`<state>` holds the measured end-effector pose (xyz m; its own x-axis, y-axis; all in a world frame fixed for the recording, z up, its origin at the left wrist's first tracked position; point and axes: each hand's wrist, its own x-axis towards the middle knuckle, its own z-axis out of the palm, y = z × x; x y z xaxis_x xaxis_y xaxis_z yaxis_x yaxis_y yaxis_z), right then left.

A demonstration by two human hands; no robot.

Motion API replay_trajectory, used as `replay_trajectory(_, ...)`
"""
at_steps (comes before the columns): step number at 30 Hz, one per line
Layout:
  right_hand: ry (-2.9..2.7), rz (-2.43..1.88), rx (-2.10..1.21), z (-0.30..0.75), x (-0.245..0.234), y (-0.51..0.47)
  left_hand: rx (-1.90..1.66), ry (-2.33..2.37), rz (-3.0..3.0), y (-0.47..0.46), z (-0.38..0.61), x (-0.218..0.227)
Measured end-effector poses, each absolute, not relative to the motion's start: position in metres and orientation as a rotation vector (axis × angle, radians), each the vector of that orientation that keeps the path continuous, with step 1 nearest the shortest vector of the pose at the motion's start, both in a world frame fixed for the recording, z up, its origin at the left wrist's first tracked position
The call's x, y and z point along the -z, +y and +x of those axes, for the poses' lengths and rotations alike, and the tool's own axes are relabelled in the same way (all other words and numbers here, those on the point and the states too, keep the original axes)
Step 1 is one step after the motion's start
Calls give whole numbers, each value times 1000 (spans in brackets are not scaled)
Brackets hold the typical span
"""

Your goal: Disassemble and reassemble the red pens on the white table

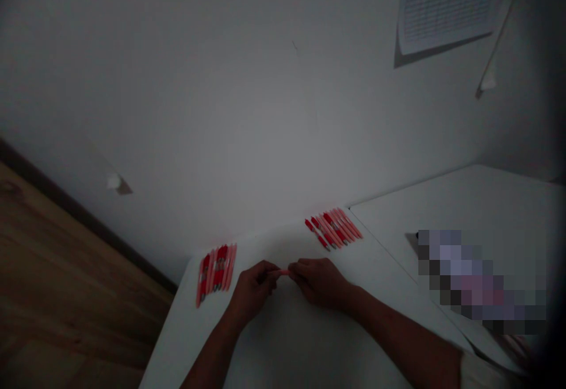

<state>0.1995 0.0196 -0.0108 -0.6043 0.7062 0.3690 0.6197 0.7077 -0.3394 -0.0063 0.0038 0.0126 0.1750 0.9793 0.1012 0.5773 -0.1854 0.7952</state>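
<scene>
My left hand [253, 292] and my right hand [318, 283] meet over the white table [283, 342], with a pink pen part [283, 272] held between their fingers. Most of that part is hidden inside my fingers, so its full shape cannot be told. To the left of my left hand lies a row of red and pink pens [216, 274], side by side. Another fanned row of red and pink pens [332, 228] lies beyond my right hand, near the table's far edge.
A second white table [446, 212] adjoins on the right, and a pixelated blurred object [481, 277] sits on it. A white wall [221, 100] rises beyond the tables. A wooden floor [66, 271] shows at the left, past the table's edge.
</scene>
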Motion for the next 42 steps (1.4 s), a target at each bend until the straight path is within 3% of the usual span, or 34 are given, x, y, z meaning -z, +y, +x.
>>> replay_trajectory(17,-2409,-1001,-271,197,13,22,-946,1373,1922,6,-10,-9)
replay_trajectory(30,-2427,-1030,-258,197,13,20,-844,1594,1914,5,-6,-15)
replay_trajectory(42,-2395,-1026,-249,196,15,22,-944,1439,1863,6,-9,-11)
